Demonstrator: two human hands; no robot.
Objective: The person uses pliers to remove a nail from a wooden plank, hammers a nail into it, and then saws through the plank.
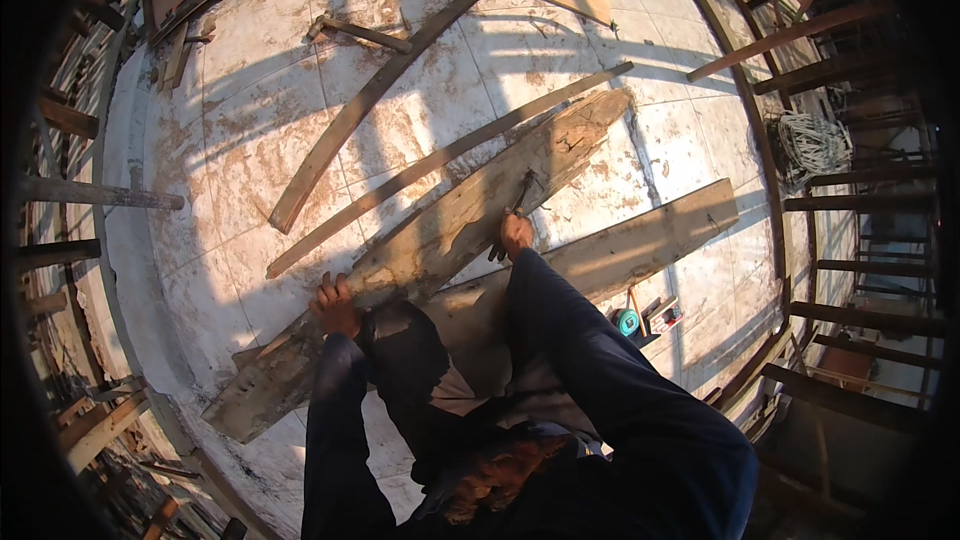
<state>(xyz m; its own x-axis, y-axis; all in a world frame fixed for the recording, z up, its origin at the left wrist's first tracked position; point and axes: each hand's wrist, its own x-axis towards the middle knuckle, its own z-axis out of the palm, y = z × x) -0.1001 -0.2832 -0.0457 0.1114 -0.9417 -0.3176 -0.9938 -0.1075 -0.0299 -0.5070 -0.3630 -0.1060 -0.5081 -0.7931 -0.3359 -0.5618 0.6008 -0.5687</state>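
Note:
A long weathered board (pixel 420 245) with a split, ragged far end lies diagonally across the pale floor. My left hand (pixel 335 306) rests on its near left part, fingers spread over the wood and holding nothing. Closed around the handle of a small dark hammer (pixel 528 183), my right hand (pixel 516 233) is over the board's right edge. The hammer's head is at the wood, but whether it touches is unclear. A second wide board (pixel 640 240) lies to the right, partly hidden under my legs and right arm.
Two narrow strips, one long (pixel 400 65) and one thinner (pixel 450 155), lie beyond the board. A wooden-handled tool (pixel 365 35) is at the far left. Right of me are a teal tape measure (pixel 627 321) and a small red-and-white item (pixel 666 318). Timber railings border both sides.

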